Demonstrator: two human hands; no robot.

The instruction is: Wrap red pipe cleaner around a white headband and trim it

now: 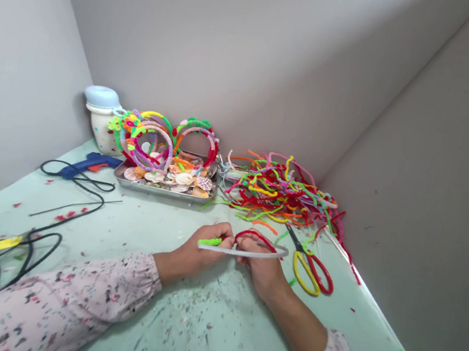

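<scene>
While both your hands meet over the tabletop (pixel 153 229), the grey band (pixel 275 255) lies right in your fingers, its long axis running nine to three o'clock. Your left hand (pixel 203 249) clamps it beside the green tip (pixel 209 241) at nine; your right hand (pixel 264 273), nearer the three o'clock bend, pinches the red strand (pixel 261 236) arcing back from there.

Count one band, one strand, one green tip, one pair of scissors (pixel 306 253) at three o'clock, one tray (pixel 160 190) at eleven, one glue gun (pixel 83 164) and one lidded cup (pixel 103 129) at ten. Loops (pixel 213 151) overlap on the tray and strips (pixel 276 194) tangle at one o'clock; you cannot count either surely.
</scene>
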